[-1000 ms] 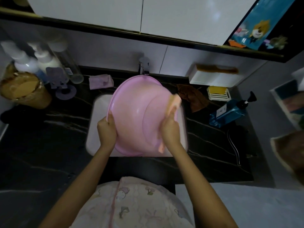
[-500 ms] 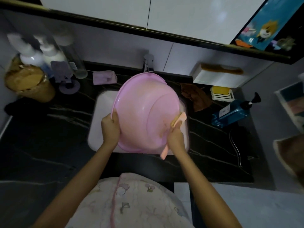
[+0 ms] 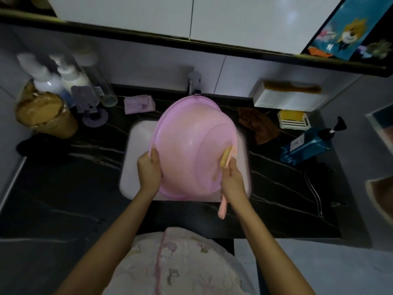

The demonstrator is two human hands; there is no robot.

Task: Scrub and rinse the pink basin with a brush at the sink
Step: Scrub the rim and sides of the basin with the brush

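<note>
Basin [image 3: 187,150] is held tilted above the sink [image 3: 136,158], with its far rim just below the tap [image 3: 194,83] at the sink's back edge. Its left rim is gripped by the left hand [image 3: 148,169], the fingers curled round the edge. The brush [image 3: 225,160] is clasped in the right hand [image 3: 231,179], fingers wrapped round the pink handle. The yellowish head is pressed against the basin near its right edge, and the handle end sticks out below the hand, past the sink's near edge.

On the dark desk [image 3: 63,188] left of the sink, a pink cloth [image 3: 139,104] lies by the back corner, and pump bottles [image 3: 49,81] are grouped farther off. Right of the sink a brown cloth [image 3: 259,126] is crumpled just beside the rim — beyond it are a soap dish [image 3: 293,121] and a blue bottle [image 3: 306,145] laid on its side.
</note>
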